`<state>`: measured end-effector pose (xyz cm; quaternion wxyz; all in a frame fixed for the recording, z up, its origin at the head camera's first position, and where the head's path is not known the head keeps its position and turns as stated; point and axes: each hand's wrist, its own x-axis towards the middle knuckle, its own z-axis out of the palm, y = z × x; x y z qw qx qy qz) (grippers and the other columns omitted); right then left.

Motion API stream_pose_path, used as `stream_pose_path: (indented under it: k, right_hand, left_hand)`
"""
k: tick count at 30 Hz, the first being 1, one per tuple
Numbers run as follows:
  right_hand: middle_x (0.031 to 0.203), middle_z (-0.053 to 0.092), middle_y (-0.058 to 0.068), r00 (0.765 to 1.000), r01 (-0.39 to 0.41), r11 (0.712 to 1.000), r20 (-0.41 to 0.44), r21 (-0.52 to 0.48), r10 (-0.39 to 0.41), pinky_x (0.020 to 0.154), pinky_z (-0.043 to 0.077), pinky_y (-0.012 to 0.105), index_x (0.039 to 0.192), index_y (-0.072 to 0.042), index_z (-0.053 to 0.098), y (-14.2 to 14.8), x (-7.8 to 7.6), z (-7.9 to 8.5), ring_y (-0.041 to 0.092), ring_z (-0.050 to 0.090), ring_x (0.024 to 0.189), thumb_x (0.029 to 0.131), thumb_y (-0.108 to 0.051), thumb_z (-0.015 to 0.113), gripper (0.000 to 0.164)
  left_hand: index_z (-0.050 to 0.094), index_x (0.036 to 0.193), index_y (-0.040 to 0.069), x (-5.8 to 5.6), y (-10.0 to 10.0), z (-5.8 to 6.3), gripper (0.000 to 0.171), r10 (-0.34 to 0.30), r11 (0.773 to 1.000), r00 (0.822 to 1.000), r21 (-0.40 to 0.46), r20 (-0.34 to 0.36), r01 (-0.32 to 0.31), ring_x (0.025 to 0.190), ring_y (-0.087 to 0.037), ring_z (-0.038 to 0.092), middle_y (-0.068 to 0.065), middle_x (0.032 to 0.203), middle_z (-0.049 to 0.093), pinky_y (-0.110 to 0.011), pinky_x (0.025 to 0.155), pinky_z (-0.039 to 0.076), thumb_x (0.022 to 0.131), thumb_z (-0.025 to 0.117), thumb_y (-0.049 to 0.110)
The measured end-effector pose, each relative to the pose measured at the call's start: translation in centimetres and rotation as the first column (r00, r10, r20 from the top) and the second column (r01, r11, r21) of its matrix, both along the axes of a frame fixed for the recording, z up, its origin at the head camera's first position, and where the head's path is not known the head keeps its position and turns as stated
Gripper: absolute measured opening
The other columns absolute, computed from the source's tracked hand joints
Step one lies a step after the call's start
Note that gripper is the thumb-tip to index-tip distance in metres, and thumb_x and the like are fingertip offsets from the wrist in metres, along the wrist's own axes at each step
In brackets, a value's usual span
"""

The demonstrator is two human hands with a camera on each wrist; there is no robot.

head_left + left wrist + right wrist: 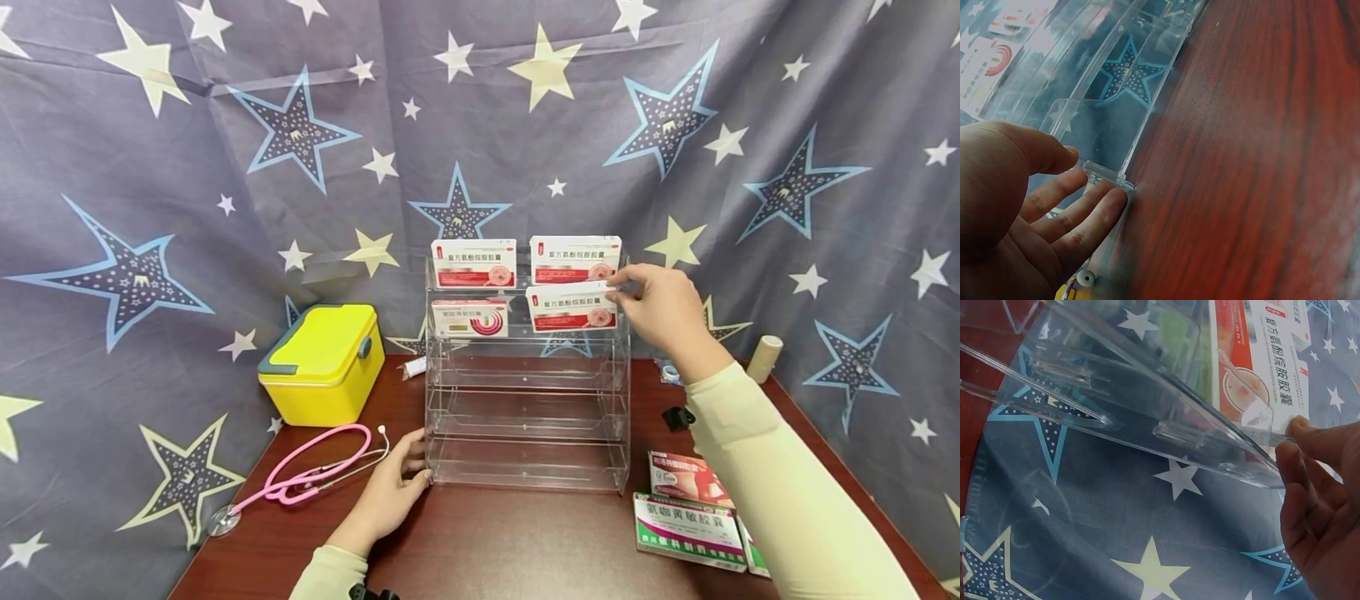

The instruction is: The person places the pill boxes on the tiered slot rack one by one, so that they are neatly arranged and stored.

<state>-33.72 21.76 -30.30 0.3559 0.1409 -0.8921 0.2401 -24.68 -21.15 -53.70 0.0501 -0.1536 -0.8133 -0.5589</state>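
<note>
A clear tiered display rack point(525, 446) stands on the table. My right hand point(663, 308) pinches the right end of a white-and-red medicine box point(572, 308) at the second tier, the box tilted slightly. The right wrist view shows thumb and forefinger at that box's point(1280, 384) end, beside the rack's clear side panel. Directly above sits a matching box point(573, 257), and another point(476, 262) is at the top left. Below that one lies a white box with pink rings point(471, 318). My left hand point(390, 492) touches the rack's lower left corner, its fingers extended in the left wrist view.
A yellow case point(322, 367) and a pink stethoscope point(300, 479) lie left of the rack. At right are a red medicine box point(686, 477), a green-and-white one point(690, 533) and a tan roll point(764, 360). A star-patterned curtain point(465, 125) surrounds the table.
</note>
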Motion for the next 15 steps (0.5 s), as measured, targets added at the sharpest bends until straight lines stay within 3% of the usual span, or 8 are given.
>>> stream_pose_path:
  k: [6,12,15]
  right_hand:
    - [0.059,0.062,0.000,0.995,0.026,0.996,0.092,0.082,-0.033,0.052,0.040,0.042,0.102,-0.018,0.081,-0.13,0.15,-0.19,0.020,0.054,0.054,0.093,-0.022,0.081,0.010]
    - [0.087,0.077,0.008,0.996,0.036,0.983,0.072,0.181,-0.050,0.062,0.052,0.054,0.102,-0.015,0.080,-0.28,0.60,0.04,0.031,0.067,0.069,0.092,-0.021,0.081,0.011]
    - [0.096,0.077,0.010,0.997,0.036,0.981,0.060,0.191,-0.048,0.066,0.053,0.055,0.103,-0.014,0.080,-0.41,0.73,0.14,0.033,0.069,0.075,0.093,-0.019,0.081,0.012]
  left_hand:
    - [0.050,0.153,0.018,-0.05,-0.07,-0.13,0.066,-0.007,1.000,1.000,0.001,0.000,0.007,0.115,-0.034,0.068,-0.022,0.137,0.062,-0.025,0.084,0.058,0.096,0.066,-0.011]
    - [0.050,0.153,0.019,-0.01,-0.13,-0.08,0.066,-0.008,1.000,1.000,-0.001,0.000,0.008,0.114,-0.034,0.068,-0.022,0.136,0.062,-0.025,0.084,0.058,0.096,0.066,-0.011]
    - [0.050,0.153,0.019,-0.08,-0.13,-0.04,0.066,-0.007,1.000,1.000,-0.006,-0.001,0.007,0.115,-0.033,0.068,-0.021,0.137,0.062,-0.025,0.084,0.058,0.096,0.066,-0.011]
